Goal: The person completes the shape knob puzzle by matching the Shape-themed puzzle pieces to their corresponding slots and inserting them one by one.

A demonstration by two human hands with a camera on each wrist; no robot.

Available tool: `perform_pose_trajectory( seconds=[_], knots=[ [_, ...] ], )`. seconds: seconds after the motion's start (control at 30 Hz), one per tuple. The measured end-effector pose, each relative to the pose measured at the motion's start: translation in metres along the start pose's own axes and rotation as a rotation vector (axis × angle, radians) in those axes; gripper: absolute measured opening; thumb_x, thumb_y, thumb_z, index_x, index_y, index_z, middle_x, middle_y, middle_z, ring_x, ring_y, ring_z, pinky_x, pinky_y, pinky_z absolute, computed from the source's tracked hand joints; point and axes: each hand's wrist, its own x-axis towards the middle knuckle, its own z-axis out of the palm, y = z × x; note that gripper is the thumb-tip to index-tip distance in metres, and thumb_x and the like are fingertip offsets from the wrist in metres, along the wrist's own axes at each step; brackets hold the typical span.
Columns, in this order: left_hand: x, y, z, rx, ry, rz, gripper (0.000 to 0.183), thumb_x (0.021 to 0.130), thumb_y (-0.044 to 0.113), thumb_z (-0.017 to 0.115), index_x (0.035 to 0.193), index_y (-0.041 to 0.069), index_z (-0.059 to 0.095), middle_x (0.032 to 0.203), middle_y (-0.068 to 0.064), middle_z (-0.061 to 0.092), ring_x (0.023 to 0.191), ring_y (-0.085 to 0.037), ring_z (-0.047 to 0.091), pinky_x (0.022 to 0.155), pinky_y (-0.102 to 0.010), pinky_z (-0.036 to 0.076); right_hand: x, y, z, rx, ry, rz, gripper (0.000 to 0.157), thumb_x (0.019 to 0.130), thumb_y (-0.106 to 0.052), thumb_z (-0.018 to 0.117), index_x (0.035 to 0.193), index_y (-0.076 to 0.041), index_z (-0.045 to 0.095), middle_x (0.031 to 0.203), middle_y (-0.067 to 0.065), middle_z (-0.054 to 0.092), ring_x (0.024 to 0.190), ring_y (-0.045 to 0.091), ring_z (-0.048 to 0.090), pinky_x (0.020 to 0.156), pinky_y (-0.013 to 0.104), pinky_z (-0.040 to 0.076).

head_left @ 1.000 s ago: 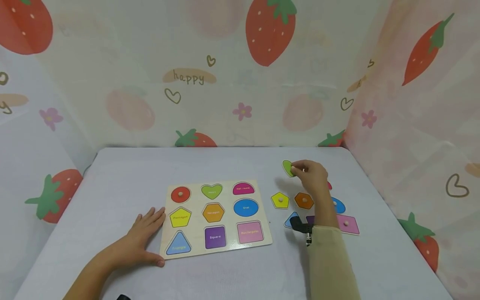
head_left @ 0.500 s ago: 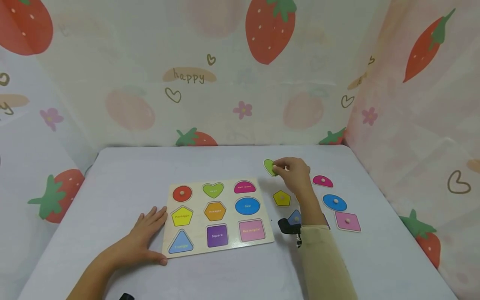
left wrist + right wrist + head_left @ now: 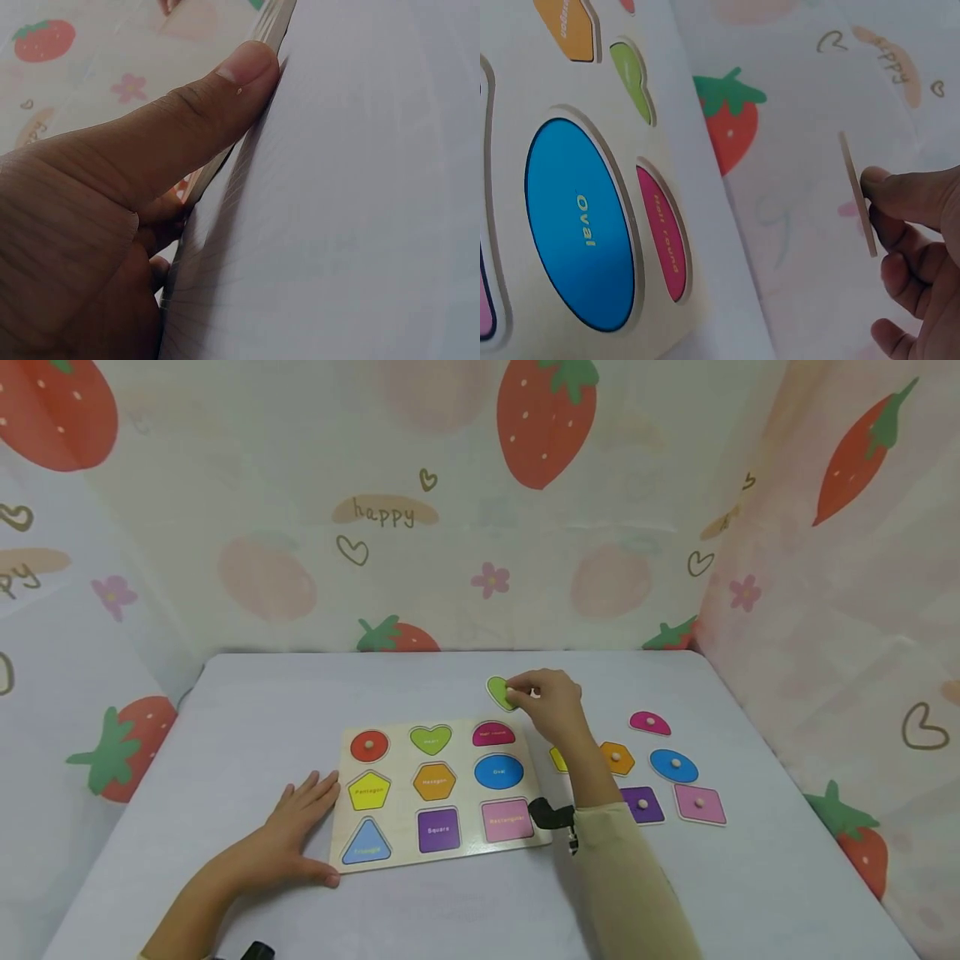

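Note:
Between thumb and fingertips my right hand (image 3: 553,702) pinches a green heart puzzle piece (image 3: 498,692) by its knob. It hangs above the table, just behind the far right corner of the wooden puzzle board (image 3: 401,800). In the right wrist view the heart piece (image 3: 857,193) shows edge-on, a thin pale strip at the fingertips. On the board, the red circle piece (image 3: 369,746) sits in its slot with its knob up; the other printed slots hold no pieces. My left hand (image 3: 288,831) lies with spread fingers along the board's left edge, its thumb (image 3: 251,64) at the near corner.
Right of the board lie loose knobbed pieces: a pink half round (image 3: 649,723), a blue oval (image 3: 673,766), an orange hexagon (image 3: 617,758), a purple square (image 3: 642,805) and a pink rectangle (image 3: 700,803). A yellow pentagon (image 3: 558,760) is partly behind the right arm.
My right hand has carried the heart piece leftward, from over the loose pieces to behind the board's far right corner. The left hand stays at the board's edge.

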Motion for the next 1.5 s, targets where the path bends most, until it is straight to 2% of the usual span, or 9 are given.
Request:
perform_pose_trajectory(
  seconds=[0.17, 0.3, 0.47, 0.73, 0.9, 1.0, 1.17, 1.5],
  knots=[
    [0.000, -0.001, 0.000, 0.012, 0.005, 0.002, 0.134, 0.059, 0.062, 0.091, 0.161, 0.004, 0.027, 0.172, -0.012, 0.017, 0.158, -0.041, 0.000, 0.126, -0.060, -0.005, 0.001, -0.012, 0.013, 0.013, -0.024, -0.008, 0.022, 0.096, -0.029, 0.074, 0.114, -0.017, 0.079, 0.108, 0.003, 0.072, 0.111, 0.024, 0.056, 0.098, 0.055, 0.047],
    [-0.001, -0.002, -0.001, 0.011, 0.009, 0.007, 0.134, 0.059, 0.062, 0.091, 0.161, 0.004, 0.028, 0.172, -0.012, 0.017, 0.159, -0.040, 0.000, 0.127, -0.060, -0.005, 0.003, -0.019, 0.025, 0.015, -0.045, -0.002, 0.021, 0.096, -0.031, 0.074, 0.113, -0.020, 0.079, 0.108, 0.002, 0.070, 0.111, 0.022, 0.055, 0.090, 0.046, 0.055],
    [-0.002, -0.002, -0.002, 0.010, 0.005, 0.006, 0.134, 0.059, 0.063, 0.091, 0.161, 0.004, 0.027, 0.172, -0.012, 0.016, 0.159, -0.040, -0.001, 0.127, -0.060, -0.006, 0.005, -0.028, 0.040, 0.033, -0.075, 0.005, 0.020, 0.095, -0.031, 0.075, 0.112, -0.022, 0.080, 0.105, -0.002, 0.071, 0.109, 0.020, 0.055, 0.087, 0.040, 0.057],
    [-0.002, -0.001, -0.003, 0.008, 0.009, 0.008, 0.134, 0.059, 0.061, 0.092, 0.161, 0.003, 0.028, 0.172, -0.012, 0.017, 0.159, -0.040, 0.000, 0.126, -0.061, -0.005, 0.009, -0.038, 0.062, 0.061, -0.128, -0.025, 0.018, 0.095, -0.029, 0.075, 0.111, -0.022, 0.080, 0.099, -0.007, 0.073, 0.105, 0.018, 0.055, 0.087, 0.036, 0.056],
    [-0.002, -0.001, -0.002, 0.006, 0.012, 0.011, 0.134, 0.059, 0.061, 0.091, 0.161, 0.003, 0.028, 0.172, -0.011, 0.017, 0.159, -0.039, 0.000, 0.127, -0.060, -0.005, 0.009, -0.041, 0.072, 0.079, -0.160, -0.059, 0.019, 0.095, -0.026, 0.075, 0.111, -0.018, 0.080, 0.098, -0.003, 0.072, 0.099, 0.020, 0.056, 0.076, 0.031, 0.055],
    [-0.002, -0.001, -0.002, 0.003, 0.006, 0.010, 0.133, 0.060, 0.062, 0.091, 0.161, 0.004, 0.027, 0.172, -0.011, 0.017, 0.159, -0.039, 0.000, 0.127, -0.060, -0.005, 0.009, -0.043, 0.078, 0.065, -0.175, -0.057, 0.018, 0.096, -0.026, 0.074, 0.111, -0.018, 0.080, 0.101, -0.003, 0.072, 0.099, 0.019, 0.056, 0.074, 0.028, 0.055],
    [-0.002, 0.000, -0.001, 0.008, 0.006, 0.008, 0.133, 0.060, 0.061, 0.091, 0.161, 0.004, 0.027, 0.172, -0.012, 0.017, 0.159, -0.039, 0.000, 0.127, -0.060, -0.006, 0.009, -0.044, 0.088, 0.037, -0.195, -0.043, 0.017, 0.097, -0.026, 0.073, 0.111, -0.020, 0.080, 0.100, -0.005, 0.073, 0.099, 0.018, 0.056, 0.082, 0.031, 0.053],
    [-0.001, -0.001, 0.000, 0.010, 0.011, 0.002, 0.134, 0.059, 0.061, 0.091, 0.161, 0.004, 0.027, 0.172, -0.011, 0.017, 0.159, -0.039, -0.001, 0.127, -0.059, -0.006, 0.009, -0.039, 0.106, -0.022, -0.229, -0.026, 0.015, 0.095, -0.029, 0.075, 0.106, -0.021, 0.081, 0.086, -0.008, 0.070, 0.087, 0.016, 0.057, 0.084, 0.035, 0.045]
  ],
)
